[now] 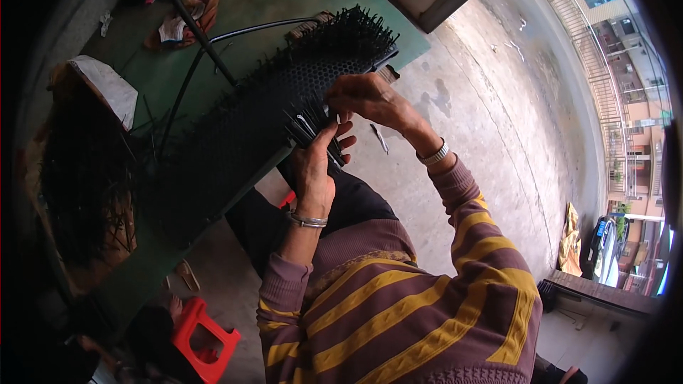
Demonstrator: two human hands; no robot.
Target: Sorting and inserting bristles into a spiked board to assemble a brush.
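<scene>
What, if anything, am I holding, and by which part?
Your left hand grips a bundle of thin, black, plastic-looking strips between its ends; whether your right hand holds anything cannot be told.

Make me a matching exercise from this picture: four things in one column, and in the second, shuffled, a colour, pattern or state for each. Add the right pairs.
Column one
1. Left hand
2. Sweater
3. Stool
4. Board

Column two
A. Plain red
B. Dark, with a honeycomb pattern
C. Holding a bundle of black strips
D. Striped in yellow and brownish purple

Right pairs: 1-C, 2-D, 3-A, 4-B
</scene>
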